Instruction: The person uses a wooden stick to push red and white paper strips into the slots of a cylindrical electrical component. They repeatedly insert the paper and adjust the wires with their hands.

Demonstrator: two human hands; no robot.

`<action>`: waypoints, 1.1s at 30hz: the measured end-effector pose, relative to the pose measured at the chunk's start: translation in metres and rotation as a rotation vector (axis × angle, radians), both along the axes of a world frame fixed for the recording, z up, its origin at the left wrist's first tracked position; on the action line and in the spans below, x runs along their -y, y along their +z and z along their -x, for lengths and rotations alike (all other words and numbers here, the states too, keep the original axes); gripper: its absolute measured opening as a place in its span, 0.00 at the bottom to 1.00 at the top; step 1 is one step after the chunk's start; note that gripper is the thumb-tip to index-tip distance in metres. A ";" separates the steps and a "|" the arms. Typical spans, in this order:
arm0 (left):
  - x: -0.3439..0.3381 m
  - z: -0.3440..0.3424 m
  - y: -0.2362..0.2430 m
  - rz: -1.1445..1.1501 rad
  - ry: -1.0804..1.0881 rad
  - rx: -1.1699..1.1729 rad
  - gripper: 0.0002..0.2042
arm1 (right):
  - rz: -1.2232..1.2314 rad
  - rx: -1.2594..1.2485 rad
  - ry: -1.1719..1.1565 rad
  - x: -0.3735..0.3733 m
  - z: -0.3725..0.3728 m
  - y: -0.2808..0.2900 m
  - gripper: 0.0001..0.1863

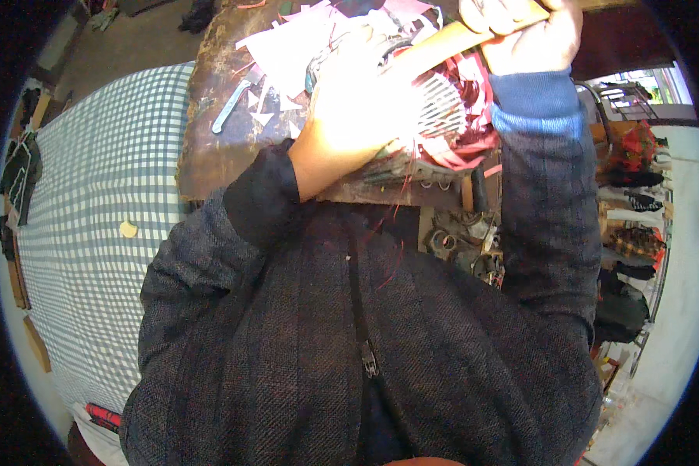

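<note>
My right hand (532, 35) is closed around a long, flat tan strip (450, 43) at the top right. The strip runs down-left toward my left hand (349, 116), which lies over a bundle of red and pink strips (478, 89) with a striped pale piece (443, 109). Strong glare washes out my left hand, so its fingers cannot be made out. Pink and white scraps (279, 46) and a light-blue-handled knife (229, 109) lie left of the bundle on the worn wooden table (202, 163).
A checked cloth (93, 210) covers a surface to the left, with a small yellow piece (128, 229) on it. Tangled metal items (458, 241) sit below the table. Clothes on rails (633, 245) stand to the right. The table edge runs just in front of my body.
</note>
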State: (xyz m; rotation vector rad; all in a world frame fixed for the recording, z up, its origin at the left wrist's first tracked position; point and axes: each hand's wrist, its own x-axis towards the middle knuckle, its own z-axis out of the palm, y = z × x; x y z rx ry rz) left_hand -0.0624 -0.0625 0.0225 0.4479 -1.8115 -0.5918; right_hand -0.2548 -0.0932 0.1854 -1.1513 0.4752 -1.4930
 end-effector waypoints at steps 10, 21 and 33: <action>-0.006 -0.020 0.004 -0.193 -0.176 0.282 0.16 | -0.214 -0.452 0.117 0.027 -0.069 0.020 0.11; 0.007 -0.011 -0.009 0.336 0.032 0.082 0.23 | -0.236 -0.436 -0.055 0.032 -0.083 0.016 0.09; 0.006 -0.008 -0.009 0.102 -0.035 0.132 0.17 | -0.052 -0.207 0.370 0.018 -0.024 0.028 0.12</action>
